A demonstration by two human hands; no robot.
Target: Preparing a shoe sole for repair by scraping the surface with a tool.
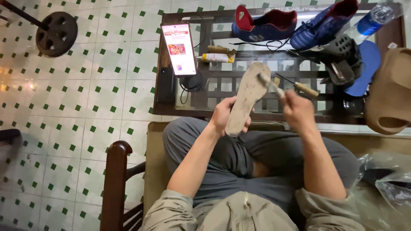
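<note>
A phone (178,48) stands propped upright at the table's left end, at about eleven o'clock from the hands; its tall rectangular screen glows white with pink and red patches. Just to its right, at three o'clock, lies a white tube (216,57) with a yellow-and-red label. A clear bottle (371,20) with a blue label lies at the table's far right corner.

Insole (247,97) grey-beige — shoes (265,26) blue with red lining — floor (85,98) white, green squares.
</note>
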